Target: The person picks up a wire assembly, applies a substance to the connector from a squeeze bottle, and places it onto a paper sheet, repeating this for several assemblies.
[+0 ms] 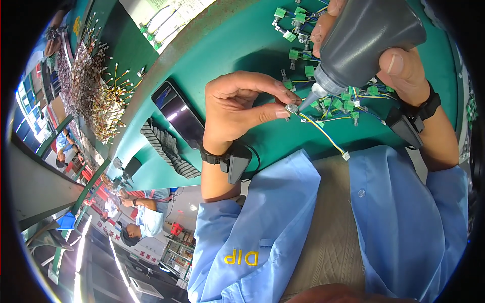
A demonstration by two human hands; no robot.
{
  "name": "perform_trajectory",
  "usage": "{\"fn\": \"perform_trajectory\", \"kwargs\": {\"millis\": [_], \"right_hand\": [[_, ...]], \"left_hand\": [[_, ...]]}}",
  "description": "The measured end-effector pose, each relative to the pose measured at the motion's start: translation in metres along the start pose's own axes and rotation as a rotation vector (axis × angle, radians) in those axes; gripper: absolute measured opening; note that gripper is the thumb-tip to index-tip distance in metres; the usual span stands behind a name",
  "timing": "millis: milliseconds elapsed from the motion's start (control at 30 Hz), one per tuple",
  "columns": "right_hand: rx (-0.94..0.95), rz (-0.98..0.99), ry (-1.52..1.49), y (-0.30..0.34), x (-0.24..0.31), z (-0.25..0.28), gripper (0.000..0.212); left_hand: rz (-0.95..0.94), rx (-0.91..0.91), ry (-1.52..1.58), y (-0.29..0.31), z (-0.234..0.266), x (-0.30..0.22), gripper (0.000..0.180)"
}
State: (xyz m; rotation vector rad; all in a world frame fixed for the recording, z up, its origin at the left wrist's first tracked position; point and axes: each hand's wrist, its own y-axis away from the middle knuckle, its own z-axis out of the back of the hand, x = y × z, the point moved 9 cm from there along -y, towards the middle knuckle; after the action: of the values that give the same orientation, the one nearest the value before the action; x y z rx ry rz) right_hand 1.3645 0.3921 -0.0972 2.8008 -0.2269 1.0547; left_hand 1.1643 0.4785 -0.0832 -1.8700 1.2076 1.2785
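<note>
Between thumb and forefinger, my left hand (237,103) pinches a small potentiometer (291,108) with a silvery body. Yellow, white and blue wires (323,132) trail from it to a white plug (345,156). My right hand (401,70) grips a dark grey squeeze bottle (371,40), tilted nozzle down. Its translucent tip (314,95) meets or nearly meets the potentiometer; which of the two I cannot tell. Behind and under the bottle lie several green-bodied wired potentiometers (348,105), partly hidden by it.
Left of my left hand a black phone (178,112) lies on the green mat (217,55), beside a striped grey cloth (169,149). A big heap of wired parts (103,96) sits beyond the edge at far left. A co-worker (146,219) stands in the background.
</note>
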Motion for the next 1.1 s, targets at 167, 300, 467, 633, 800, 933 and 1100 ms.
{"fn": "perform_trajectory", "kwargs": {"millis": [167, 300, 467, 633, 800, 933, 1100], "right_hand": [[0.009, 0.007, -0.01, -0.005, -0.002, 0.003, 0.064], [0.018, 0.012, -0.014, 0.003, 0.003, 0.012, 0.064], [0.052, 0.035, -0.033, -0.003, 0.006, 0.002, 0.064], [0.188, 0.138, -0.095, -0.03, 0.016, -0.02, 0.064], [0.159, 0.027, -0.346, -0.027, 0.019, -0.02, 0.063], [-0.079, 0.108, -0.26, -0.029, 0.015, -0.008, 0.061], [0.01, 0.117, -0.168, -0.031, 0.018, -0.016, 0.058]], "left_hand": [[-0.009, -0.024, 0.097, -0.001, 0.001, -0.001, 0.026], [-0.049, 0.017, 0.094, -0.003, 0.004, -0.003, 0.028], [-0.12, 0.058, 0.163, 0.003, 0.002, -0.018, 0.035], [-0.289, -0.272, 0.205, 0.025, 0.064, -0.071, 0.038], [-0.11, -0.706, -0.028, 0.022, 0.156, -0.115, 0.034], [0.01, -0.722, -0.216, -0.033, 0.229, -0.121, 0.028], [0.102, -0.719, -0.452, -0.058, 0.269, -0.106, 0.021]]}}
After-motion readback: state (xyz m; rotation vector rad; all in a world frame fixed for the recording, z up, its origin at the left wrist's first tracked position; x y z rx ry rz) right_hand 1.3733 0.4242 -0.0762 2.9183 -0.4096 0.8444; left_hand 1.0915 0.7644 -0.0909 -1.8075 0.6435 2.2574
